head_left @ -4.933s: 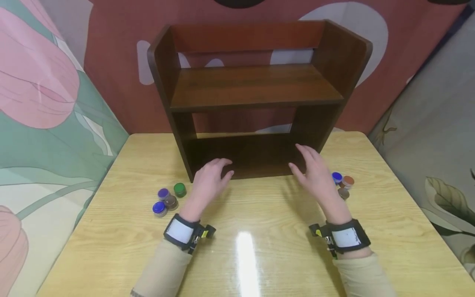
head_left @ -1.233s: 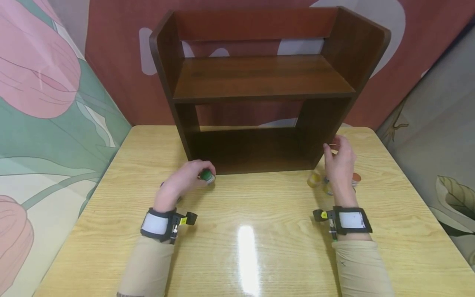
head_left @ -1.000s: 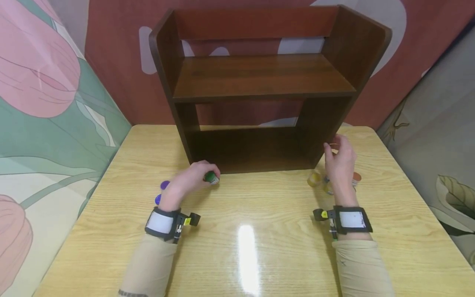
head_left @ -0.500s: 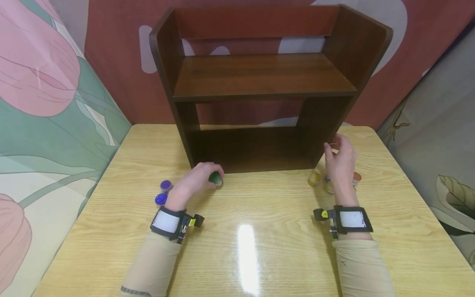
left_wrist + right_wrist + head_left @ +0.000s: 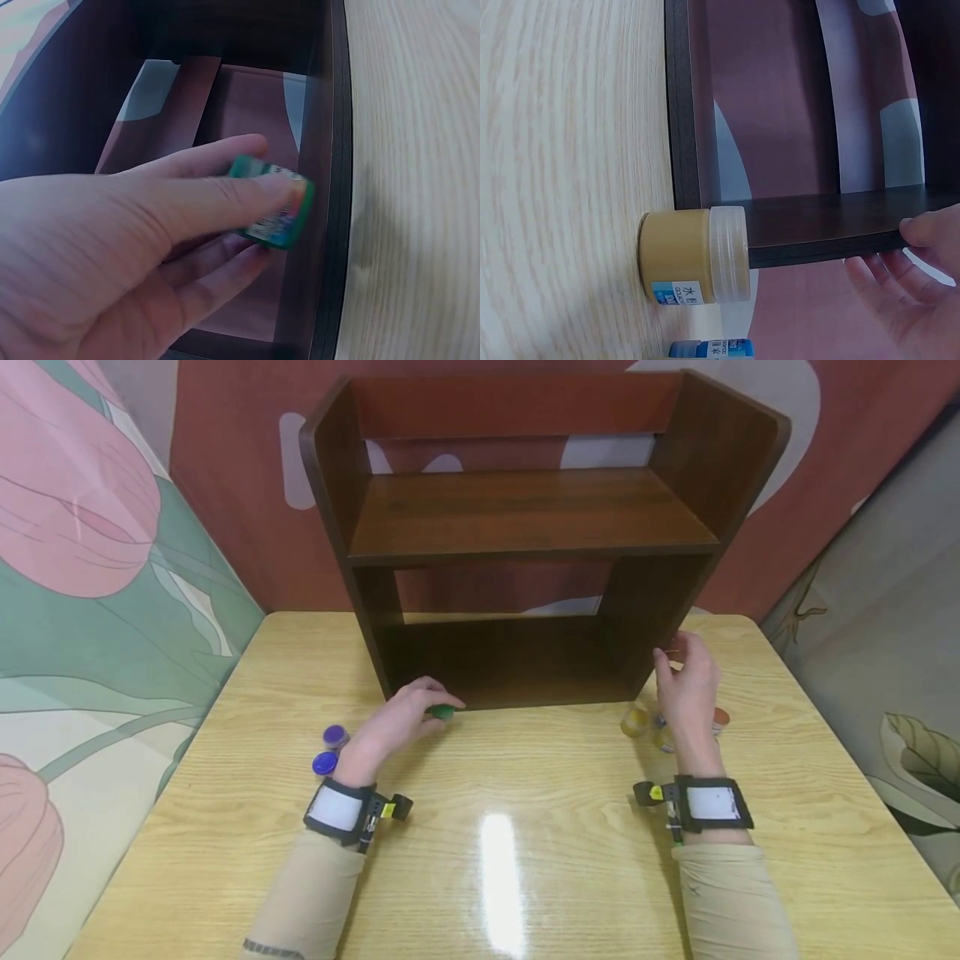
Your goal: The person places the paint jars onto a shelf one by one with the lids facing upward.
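Note:
My left hand (image 5: 408, 720) pinches a small green-lidded paint jar (image 5: 443, 712) at the lower front edge of the dark wooden shelf unit (image 5: 525, 553). In the left wrist view the jar (image 5: 281, 206) is tipped on its side between thumb and fingers, its label partly covered by the thumb. My right hand (image 5: 687, 685) grips the front edge of the unit's right side panel. The right wrist view shows the thumb on the inner face and the fingers of that hand (image 5: 922, 277) on the outer face. Below it stands a yellow paint jar (image 5: 676, 251) with a clear lid.
A purple-lidded jar (image 5: 335, 736) and a blue-lidded jar (image 5: 325, 763) stand left of my left wrist. Beside my right wrist are an orange-brown-lidded jar (image 5: 721, 720) and another yellow jar (image 5: 664, 741). The light wood table (image 5: 570, 827) carries everything.
Both hands were apart in front of the shelf. The left took the green jar from the table and carried it right to the shelf edge, tipping it. The right went to the side panel.

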`<state>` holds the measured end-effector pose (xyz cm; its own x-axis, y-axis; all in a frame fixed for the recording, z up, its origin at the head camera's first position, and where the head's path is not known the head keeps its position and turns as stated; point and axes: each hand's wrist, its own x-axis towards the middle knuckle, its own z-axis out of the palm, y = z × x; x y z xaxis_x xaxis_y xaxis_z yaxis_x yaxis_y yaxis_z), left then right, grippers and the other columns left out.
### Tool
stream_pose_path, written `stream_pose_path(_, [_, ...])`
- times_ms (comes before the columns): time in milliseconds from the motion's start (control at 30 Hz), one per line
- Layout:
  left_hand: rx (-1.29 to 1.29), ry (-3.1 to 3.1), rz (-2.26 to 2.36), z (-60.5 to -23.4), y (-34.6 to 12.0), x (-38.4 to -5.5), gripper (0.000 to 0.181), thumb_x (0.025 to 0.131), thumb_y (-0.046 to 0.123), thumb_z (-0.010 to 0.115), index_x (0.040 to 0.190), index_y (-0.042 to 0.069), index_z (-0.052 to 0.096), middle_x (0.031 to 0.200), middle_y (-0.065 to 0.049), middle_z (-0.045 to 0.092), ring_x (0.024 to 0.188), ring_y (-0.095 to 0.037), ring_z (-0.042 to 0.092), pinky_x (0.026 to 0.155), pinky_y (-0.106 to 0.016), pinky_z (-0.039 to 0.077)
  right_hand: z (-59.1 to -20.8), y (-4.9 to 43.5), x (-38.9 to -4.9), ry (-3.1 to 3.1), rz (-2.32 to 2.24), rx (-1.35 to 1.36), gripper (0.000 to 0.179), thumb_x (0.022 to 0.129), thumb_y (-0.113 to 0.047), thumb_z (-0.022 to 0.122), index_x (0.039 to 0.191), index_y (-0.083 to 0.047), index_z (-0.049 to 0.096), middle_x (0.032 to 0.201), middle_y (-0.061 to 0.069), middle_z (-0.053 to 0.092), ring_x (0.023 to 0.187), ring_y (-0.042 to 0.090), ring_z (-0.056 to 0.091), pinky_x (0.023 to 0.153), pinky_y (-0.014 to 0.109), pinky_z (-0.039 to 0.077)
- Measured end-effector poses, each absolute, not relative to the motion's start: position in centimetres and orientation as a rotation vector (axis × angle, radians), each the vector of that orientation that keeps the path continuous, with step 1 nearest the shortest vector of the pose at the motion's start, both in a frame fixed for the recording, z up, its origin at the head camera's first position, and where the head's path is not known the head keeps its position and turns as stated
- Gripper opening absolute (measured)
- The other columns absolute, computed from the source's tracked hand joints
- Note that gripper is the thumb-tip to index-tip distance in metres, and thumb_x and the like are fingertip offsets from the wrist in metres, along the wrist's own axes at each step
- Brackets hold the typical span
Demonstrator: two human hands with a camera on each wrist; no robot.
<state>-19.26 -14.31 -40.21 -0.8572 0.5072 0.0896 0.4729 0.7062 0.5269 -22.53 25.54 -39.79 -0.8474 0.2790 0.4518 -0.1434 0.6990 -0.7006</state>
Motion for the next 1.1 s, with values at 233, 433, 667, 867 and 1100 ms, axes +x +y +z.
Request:
stream_pose_path(233, [0.856,2.898,0.867,-39.89,-14.02,-19.51,0.041,0.094,0.005,0.073,0.134,0.011,0.067,0.128,-0.017,0.056,0.109,-0.029,0.059,0.09,-0.039,0.054,-39.56,25.63,-22.43,-2.355,1.055,-0.1,0.031,0.103,-0.012,0.059,0.128,0.005,0.057,0.119,0.023,0.063,0.111,0.038,0.063,0.09,0.054,0.055])
stream_pose_path(433, [0.838,2.908,0.918,-39.82,-13.94,-19.79,0.045,0.096,0.005,0.071,0.139,0.011,0.063,0.131,-0.018,0.055,0.111,-0.03,0.059,0.093,-0.042,0.054,-39.6,25.8,-22.54,-2.335,1.05,-0.081,0.029,0.102,-0.008,0.06,0.127,0.007,0.057,0.118,0.025,0.063,0.109,0.04,0.064,0.088,0.054,0.055])
stream_pose_path(667, [0.756,2.931,1.034,-40.04,-14.06,-19.95,0.057,0.092,0.003,0.073,0.145,0.01,0.053,0.127,-0.017,0.059,0.109,-0.028,0.06,0.093,-0.042,0.054,-40.0,25.78,-22.69,-2.325,1.055,-0.036,0.027,0.101,-0.004,0.06,0.124,0.01,0.057,0.114,0.026,0.063,0.106,0.041,0.064,0.087,0.054,0.056])
stream_pose_path(867, [0.714,2.954,1.134,-39.86,-14.02,-19.97,0.055,0.087,0.001,0.076,0.137,0.009,0.055,0.119,-0.012,0.063,0.102,-0.026,0.061,0.086,-0.041,0.055,-40.17,25.82,-22.65,-2.336,1.086,-0.039,0.027,0.101,-0.004,0.059,0.125,0.01,0.056,0.115,0.027,0.061,0.108,0.042,0.063,0.088,0.055,0.055])
stream_pose_path(1100, [0.697,2.977,1.199,-39.87,-13.99,-19.62,0.048,0.084,0.003,0.076,0.128,0.011,0.057,0.11,-0.009,0.065,0.092,-0.023,0.062,0.077,-0.038,0.056,-40.47,26.0,-22.56,-2.342,1.11,-0.057,0.027,0.101,-0.005,0.06,0.124,0.008,0.057,0.115,0.025,0.063,0.107,0.04,0.063,0.088,0.054,0.056])
